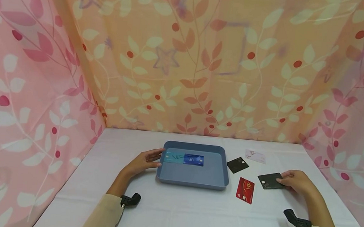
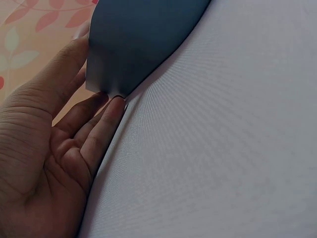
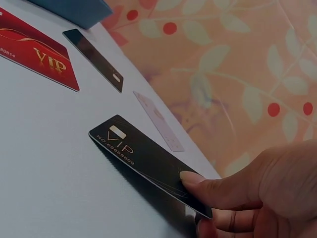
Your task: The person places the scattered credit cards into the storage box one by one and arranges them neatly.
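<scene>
Your right hand (image 1: 298, 182) pinches a thin black rectangular VIP card (image 1: 268, 181) between thumb and fingers, to that hand's left. Farther left lie a glossy red VIP card (image 1: 245, 190) and a second black card (image 1: 237, 164). Your left hand (image 1: 142, 164), its fingers loosely parted, merely touches the shallow blue-grey rectangular tray (image 1: 193, 176) just to its right.

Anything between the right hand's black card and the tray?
The red card and the other black card lie flat between the held card and the tray. Nothing upright shows there except the tray's rim.
</scene>
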The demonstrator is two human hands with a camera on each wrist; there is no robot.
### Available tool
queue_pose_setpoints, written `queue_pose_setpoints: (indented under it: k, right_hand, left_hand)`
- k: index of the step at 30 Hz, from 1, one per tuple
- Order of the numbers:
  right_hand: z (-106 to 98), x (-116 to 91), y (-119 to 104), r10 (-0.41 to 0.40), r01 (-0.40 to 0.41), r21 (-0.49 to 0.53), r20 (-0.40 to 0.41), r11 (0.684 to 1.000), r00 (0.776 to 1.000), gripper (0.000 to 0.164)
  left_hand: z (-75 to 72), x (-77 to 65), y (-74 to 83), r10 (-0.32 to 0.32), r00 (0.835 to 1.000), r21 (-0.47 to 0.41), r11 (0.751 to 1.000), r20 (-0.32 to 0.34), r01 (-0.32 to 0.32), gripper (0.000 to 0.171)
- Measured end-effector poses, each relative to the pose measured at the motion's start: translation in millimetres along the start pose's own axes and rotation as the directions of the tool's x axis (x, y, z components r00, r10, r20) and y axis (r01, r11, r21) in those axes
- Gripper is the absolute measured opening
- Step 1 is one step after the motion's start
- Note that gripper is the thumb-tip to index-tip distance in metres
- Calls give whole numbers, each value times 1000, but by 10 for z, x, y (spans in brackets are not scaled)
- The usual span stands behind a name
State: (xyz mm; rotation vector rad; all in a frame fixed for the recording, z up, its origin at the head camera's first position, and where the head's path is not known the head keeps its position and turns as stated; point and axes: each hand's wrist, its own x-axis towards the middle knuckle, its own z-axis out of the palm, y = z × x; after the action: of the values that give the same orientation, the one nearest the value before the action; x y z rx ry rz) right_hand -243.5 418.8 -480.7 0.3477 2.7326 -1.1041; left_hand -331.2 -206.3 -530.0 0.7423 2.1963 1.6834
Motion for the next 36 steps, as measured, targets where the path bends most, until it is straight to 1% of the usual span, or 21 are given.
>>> queue_pose_setpoints:
  k: [3,7,9,16,21,25,30,36]
  right_hand:
    - [-27,-6,28,5,-6,37,33,999,999,60]
    - [-57,-53,-10,0,-5,74,58,997,998,57]
    - [-73,-75,-26,-2,-4,97,64,995,998,56]
    - [-146,-86,-23,-39,27,172,67,985,997,64]
    - [-169,-103,-59,-63,46,206,77,977,995,60]
    - [-180,-128,-113,-86,69,219,66,973,994,54]
    - [-155,-147,-187,-89,74,244,49,967,995,52]
    - [-68,-150,-313,-136,118,325,35,938,990,50]
  left_hand:
    - [-5,3,-3,-3,1000,1,1000,-4,3,69]
    - [-5,-1,6,-7,1000,2,1000,-6,7,69]
    - [-6,-2,5,-6,1000,-2,1000,-6,6,69]
    - [-5,1,12,-6,1000,8,1000,-6,6,69]
    - [-1,8,8,-1,1000,4,1000,1,1,70]
    - [2,2,2,2,1000,1,1000,2,-2,70]
    - [5,-6,1,1,1000,2,1000,2,-1,69]
    - [1,6,0,-1,1000,4,1000,-2,1,69]
